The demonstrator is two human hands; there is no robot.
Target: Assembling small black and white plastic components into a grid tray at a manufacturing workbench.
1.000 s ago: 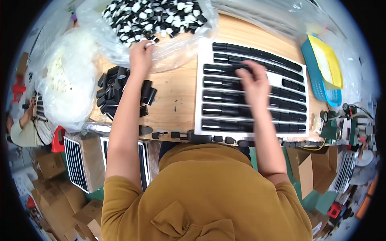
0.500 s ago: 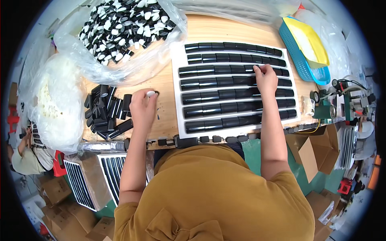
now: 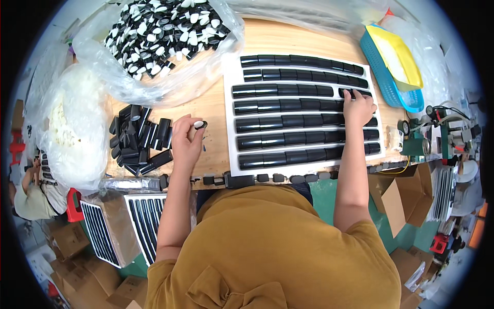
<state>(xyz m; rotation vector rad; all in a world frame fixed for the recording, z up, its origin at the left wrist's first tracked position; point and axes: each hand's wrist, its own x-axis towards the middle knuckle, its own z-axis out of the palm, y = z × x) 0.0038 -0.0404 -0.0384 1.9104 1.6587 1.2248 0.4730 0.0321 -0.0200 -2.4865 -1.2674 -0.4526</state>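
My left hand (image 3: 186, 138) pinches a small oval cap (image 3: 199, 124), white on top with a black edge, just above the table. Beside that hand lies a heap of loose black tubes (image 3: 136, 139). On my right stands a white tray (image 3: 227, 110) filled with rows of glossy black tubes (image 3: 283, 90). My right hand (image 3: 359, 109) reaches over the tray, its fingers closed on a black tube (image 3: 349, 92) toward the right end of the third row from the back. A narrow white gap shows in that row, left of the fingers, which partly hide the tubes there.
A clear plastic bag (image 3: 154, 92) at the back left surrounds a pile of black and white caps (image 3: 164, 33). Another bag (image 3: 72, 129) bulges at the left edge. A blue basket (image 3: 380, 67) holding a yellow tray (image 3: 399, 56) stands back right, near a green device (image 3: 414, 141).
My right hand has moved right along the third row, where a gap now shows. My left hand has shifted slightly right, still pinching the cap, whose black edge shows more.
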